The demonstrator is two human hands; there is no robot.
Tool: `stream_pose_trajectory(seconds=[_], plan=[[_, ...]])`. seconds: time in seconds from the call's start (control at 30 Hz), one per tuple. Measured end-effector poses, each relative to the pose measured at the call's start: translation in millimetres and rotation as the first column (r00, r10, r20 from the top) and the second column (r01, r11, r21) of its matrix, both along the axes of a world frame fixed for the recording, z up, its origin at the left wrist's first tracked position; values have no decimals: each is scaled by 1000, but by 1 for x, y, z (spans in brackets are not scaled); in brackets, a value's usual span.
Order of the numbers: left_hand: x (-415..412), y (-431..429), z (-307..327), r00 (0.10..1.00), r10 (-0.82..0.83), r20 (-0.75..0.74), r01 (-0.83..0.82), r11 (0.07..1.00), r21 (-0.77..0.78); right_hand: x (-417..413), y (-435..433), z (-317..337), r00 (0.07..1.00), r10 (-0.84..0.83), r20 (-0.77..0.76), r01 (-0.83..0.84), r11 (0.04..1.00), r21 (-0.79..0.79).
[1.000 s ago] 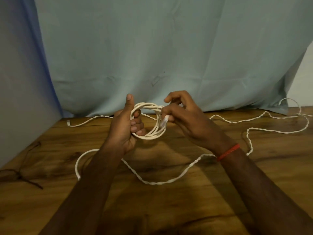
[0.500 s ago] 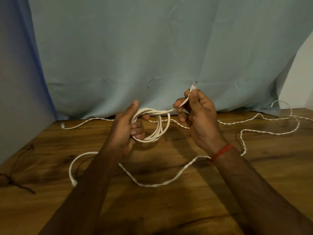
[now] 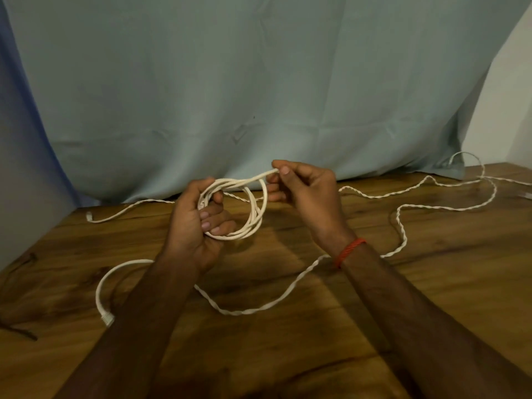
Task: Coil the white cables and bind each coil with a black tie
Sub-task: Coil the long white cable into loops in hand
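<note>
Coil (image 3: pixel 239 210) of white cable hangs upright above the wooden table (image 3: pixel 403 326), our left hand (image 3: pixel 198 223) clenched around its left side, our right hand (image 3: pixel 305 191) pinching its free end just right of the top.

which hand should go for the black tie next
Probably the right hand: it only pinches the cable's loose end, while the left hand grips the whole coil and must keep it together. A black tie seems to lie far left, though.
</note>
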State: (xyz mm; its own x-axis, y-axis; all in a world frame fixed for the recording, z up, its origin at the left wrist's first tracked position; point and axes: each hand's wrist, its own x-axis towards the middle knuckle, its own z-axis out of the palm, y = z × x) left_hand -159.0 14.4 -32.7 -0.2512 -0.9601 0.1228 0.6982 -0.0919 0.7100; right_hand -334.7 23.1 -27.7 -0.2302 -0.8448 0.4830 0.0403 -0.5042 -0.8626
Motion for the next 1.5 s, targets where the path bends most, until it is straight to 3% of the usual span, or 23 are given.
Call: stream_pose_trajectory(seconds=[0.1, 0.17, 0.3, 0.43, 0.57, 0.63, 0.8, 0.9, 1.07, 1.2, 1.3, 1.5], plan=[[1, 3, 1, 996, 10, -88, -11, 1000, -10, 3, -2, -8, 917, -191, -350, 152, 979, -136], [2, 4, 3, 991, 11, -132, -14, 1000, -20, 5, -2, -10, 845, -282, -455, 210, 956, -203], [0, 5, 2, 986, 21, -165, -22, 1000, -3, 11, 2, -7, 870, -99, -483, 101, 995, -23], [-4, 7, 3, 981, 77, -180, -81, 997, -18, 18, 7, -7, 903, 93, -419, -27, 987, 161], [-3, 6, 5, 963, 155, -220, -155, 988, 17, 31, 14, -6, 964, 254, -76, -226, 937, 265], [-2, 4, 4, 956, 230, -183, -227, 973, 40, 33, 14, -7, 958, 288, 12, -280, 921, 272], [-11, 5, 2, 941, 327, -92, -326, 945, 22, 33, 10, -11, 979, 205, -6, -196, 944, 266], [-12, 8, 1, 963, 233, -134, -226, 972, 69, 27, 8, -10, 981, 191, 43, -196, 952, 237], [-25, 18, -1, 972, 71, -222, -60, 997, 55, 26, 7, -15, 982, 183, -42, -173, 968, 184], [-21, 16, 2, 953, 171, -249, -169, 985, 30, 25, 6, -13, 971, 233, -47, -220, 956, 195], [-22, 16, 1, 944, 278, -176, -283, 959, -3, 22, 7, -10, 973, 226, -55, -211, 958, 194], [-24, 18, 4, 902, 421, -94, -428, 901, -70, 28, 11, -5, 911, 358, 205, -389, 910, 140]])
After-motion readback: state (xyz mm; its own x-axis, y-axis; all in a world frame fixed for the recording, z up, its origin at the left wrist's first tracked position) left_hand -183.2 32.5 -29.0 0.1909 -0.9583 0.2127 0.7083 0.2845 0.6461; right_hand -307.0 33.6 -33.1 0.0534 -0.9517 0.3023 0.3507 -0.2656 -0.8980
